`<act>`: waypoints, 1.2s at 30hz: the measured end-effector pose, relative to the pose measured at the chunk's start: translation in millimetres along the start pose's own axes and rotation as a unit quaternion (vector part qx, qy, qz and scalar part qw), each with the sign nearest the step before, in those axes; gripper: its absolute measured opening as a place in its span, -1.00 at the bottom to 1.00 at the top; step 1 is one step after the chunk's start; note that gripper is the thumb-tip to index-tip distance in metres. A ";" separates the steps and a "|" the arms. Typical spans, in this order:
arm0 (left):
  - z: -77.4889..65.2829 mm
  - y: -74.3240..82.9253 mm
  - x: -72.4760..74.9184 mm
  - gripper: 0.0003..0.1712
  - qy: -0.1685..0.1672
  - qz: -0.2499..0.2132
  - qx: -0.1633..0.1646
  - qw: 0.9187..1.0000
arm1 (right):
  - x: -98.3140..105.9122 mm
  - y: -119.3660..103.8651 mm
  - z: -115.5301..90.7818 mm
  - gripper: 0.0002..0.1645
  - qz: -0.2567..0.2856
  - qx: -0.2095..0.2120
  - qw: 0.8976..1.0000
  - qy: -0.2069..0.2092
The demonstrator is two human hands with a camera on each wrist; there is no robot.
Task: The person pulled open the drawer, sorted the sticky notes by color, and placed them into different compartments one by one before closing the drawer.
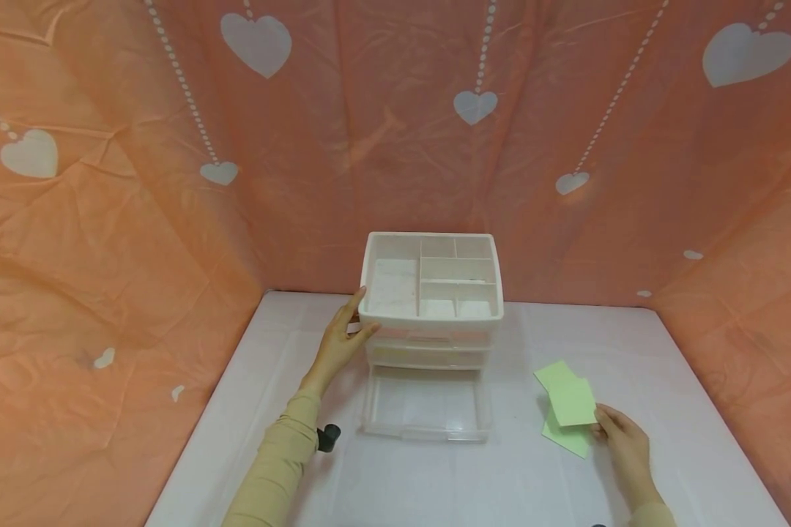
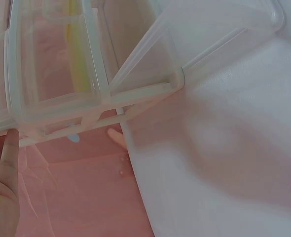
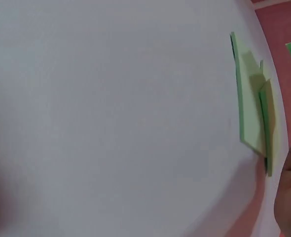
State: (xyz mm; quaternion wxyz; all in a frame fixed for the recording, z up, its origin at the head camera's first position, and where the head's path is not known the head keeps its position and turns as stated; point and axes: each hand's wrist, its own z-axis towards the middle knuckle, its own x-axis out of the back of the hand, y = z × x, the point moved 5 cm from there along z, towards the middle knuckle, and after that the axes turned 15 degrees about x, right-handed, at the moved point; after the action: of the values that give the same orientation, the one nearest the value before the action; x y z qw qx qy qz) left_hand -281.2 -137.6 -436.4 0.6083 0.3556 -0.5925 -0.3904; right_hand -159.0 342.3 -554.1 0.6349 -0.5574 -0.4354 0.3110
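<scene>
A white plastic drawer organizer (image 1: 430, 322) stands at the back of the table, its bottom clear drawer (image 1: 427, 401) pulled out. My left hand (image 1: 338, 342) touches the organizer's front left corner, thumb on the front and fingers along the side. In the left wrist view, that hand's fingers (image 2: 7, 158) lie against the organizer's side. To the right, my right hand (image 1: 625, 445) pinches a light green sticky note pad (image 1: 572, 401) by its corner. Beneath it, other green pads (image 1: 565, 435) lie on the table, overlapping in the head view.
The organizer's top tray (image 1: 395, 285) is split into several compartments. Something yellow (image 2: 76, 54) shows inside a closed drawer. A black object (image 1: 328, 438) sticks out beside my left sleeve. Orange-pink cloth (image 1: 395, 183) with white hearts hangs behind and at both sides of the white table (image 1: 237, 439).
</scene>
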 end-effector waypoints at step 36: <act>-0.7 2.6 0.2 -0.19 0.000 0.000 0.007 1.000 | -77.3 -54.0 -11.0 -0.51 0.001 0.135 0.980 -0.148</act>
State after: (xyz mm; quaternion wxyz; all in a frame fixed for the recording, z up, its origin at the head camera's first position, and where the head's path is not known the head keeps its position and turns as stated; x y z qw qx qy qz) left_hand -280.4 -136.6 -434.1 0.6062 0.3597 -0.5950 -0.3862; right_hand -187.0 259.4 -517.2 0.6325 -0.4144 -0.4783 0.4466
